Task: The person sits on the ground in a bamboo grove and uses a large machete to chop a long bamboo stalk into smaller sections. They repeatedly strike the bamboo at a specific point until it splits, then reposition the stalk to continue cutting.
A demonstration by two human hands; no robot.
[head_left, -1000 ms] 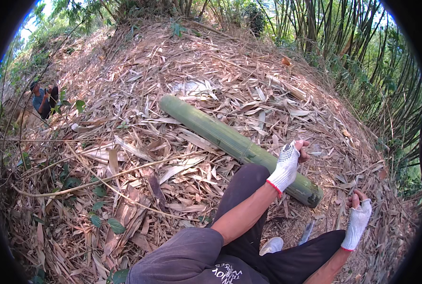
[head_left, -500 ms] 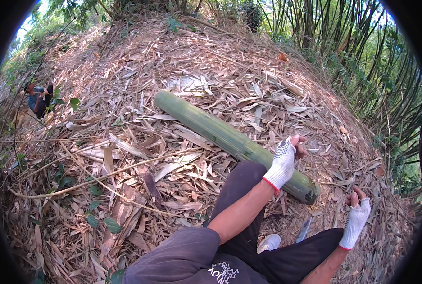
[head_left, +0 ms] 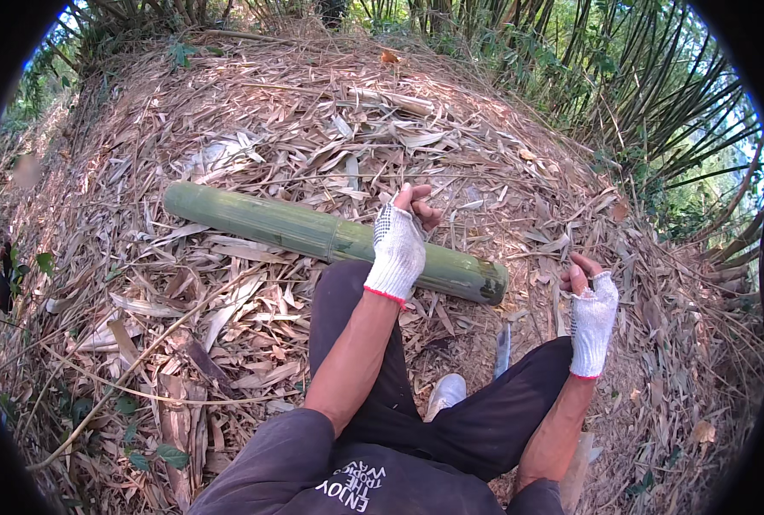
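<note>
A thick green bamboo section (head_left: 262,221) lies across the leaf litter before my knees, its right end dark and wet-looking. Above its right half is my left hand (head_left: 399,245), in a white knitted glove with bare fingertips. Its fingers are curled in; whatever they may hold is hidden. Off the bamboo's right end, over my right knee, my right hand (head_left: 592,318) wears a matching glove. Thumb and fingers are bent together there, with a thin pale sliver seeming to stick up from them, too small to name. A metal blade (head_left: 503,350) stands between the bamboo and my right leg.
Dry bamboo leaves and sheaths (head_left: 253,343) cover the sloping ground. A long thin curved stem (head_left: 154,343) lies at left. My light shoe (head_left: 447,395) is below the bamboo. Bamboo clumps (head_left: 648,112) rise at the back right. Part of another person (head_left: 3,279) shows at the left edge.
The view has turned to the right, so the bamboo and both hands appear farther left. The other person has slid mostly out of sight. Both hands stay raised, in much the same pose.
</note>
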